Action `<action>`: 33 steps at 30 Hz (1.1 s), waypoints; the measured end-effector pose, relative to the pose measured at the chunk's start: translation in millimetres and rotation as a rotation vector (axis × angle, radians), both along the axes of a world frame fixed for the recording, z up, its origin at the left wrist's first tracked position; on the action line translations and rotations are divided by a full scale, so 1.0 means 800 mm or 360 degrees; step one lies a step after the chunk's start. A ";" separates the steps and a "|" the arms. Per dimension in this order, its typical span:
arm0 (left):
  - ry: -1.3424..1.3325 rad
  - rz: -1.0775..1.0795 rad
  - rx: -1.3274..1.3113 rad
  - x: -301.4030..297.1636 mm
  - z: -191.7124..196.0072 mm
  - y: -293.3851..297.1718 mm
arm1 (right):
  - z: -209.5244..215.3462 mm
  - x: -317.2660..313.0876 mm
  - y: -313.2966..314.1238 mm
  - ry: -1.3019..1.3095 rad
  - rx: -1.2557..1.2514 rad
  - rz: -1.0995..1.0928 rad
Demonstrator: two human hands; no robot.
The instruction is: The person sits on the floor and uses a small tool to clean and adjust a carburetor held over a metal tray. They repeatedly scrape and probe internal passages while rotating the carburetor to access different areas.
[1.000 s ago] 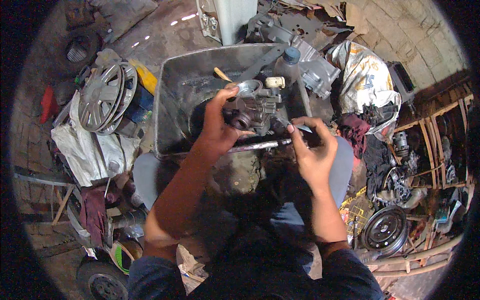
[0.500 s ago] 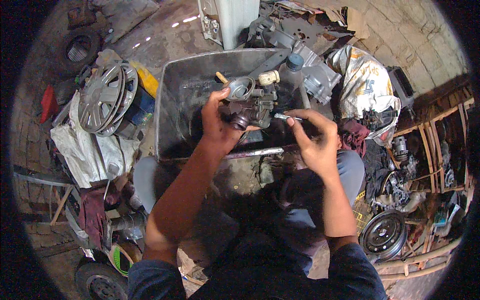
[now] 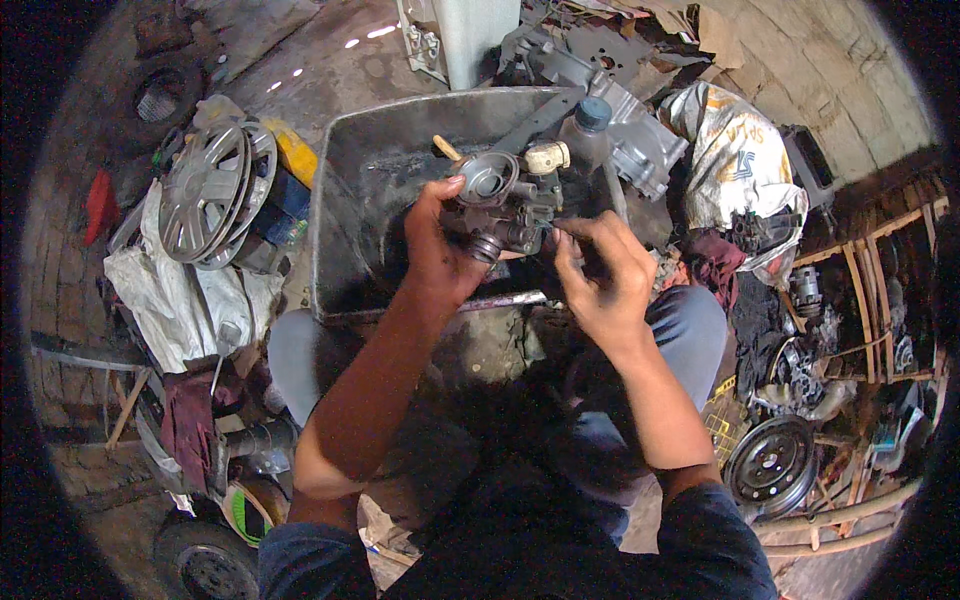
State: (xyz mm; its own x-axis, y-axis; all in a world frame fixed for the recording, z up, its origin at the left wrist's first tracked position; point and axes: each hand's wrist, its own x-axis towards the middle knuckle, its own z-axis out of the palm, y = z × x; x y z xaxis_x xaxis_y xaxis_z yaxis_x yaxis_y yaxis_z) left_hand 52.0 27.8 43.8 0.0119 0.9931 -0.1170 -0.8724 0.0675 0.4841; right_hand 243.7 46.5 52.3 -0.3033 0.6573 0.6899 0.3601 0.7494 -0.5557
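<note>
Above the dark metal tray (image 3: 370, 200), the left hand (image 3: 435, 250) is wrapped around a grey carburettor (image 3: 500, 205), fingers curled over its left side and thumb under it, holding it up off the tray. Just beside it, the right hand (image 3: 600, 275) has its fingertips (image 3: 562, 235) pinched together against the carburettor's right side; whatever small part they pinch is too small to make out. A cream-coloured round cap (image 3: 547, 156) sits at the carburettor's upper right, and a plastic bottle with a blue cap (image 3: 588, 130) stands right behind it at the tray's far corner. Left of the tray lies a stack of silver wheel covers (image 3: 210, 190) on white sacking (image 3: 170, 300). Well apart at lower right rests a dark steel wheel rim (image 3: 772, 465).
</note>
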 end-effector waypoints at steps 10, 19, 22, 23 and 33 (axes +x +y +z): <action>0.0155 0.0040 -0.0068 -0.007 -0.008 0.001 | 0.002 -0.002 -0.006 -0.0007 -0.0001 0.0028; -0.0184 -0.0139 0.0001 -0.017 -0.019 -0.003 | 0.000 -0.007 -0.007 0.0019 0.0099 0.0050; -0.0180 -0.0164 0.0064 -0.015 -0.028 0.004 | -0.005 -0.007 -0.009 0.0074 0.0008 0.0132; -0.0196 -0.0173 0.0057 -0.014 -0.024 0.003 | 0.000 -0.002 -0.007 0.0049 -0.0024 0.0121; -0.0274 -0.0302 0.0146 -0.004 -0.028 -0.001 | 0.000 -0.005 -0.007 0.0212 -0.0102 -0.0005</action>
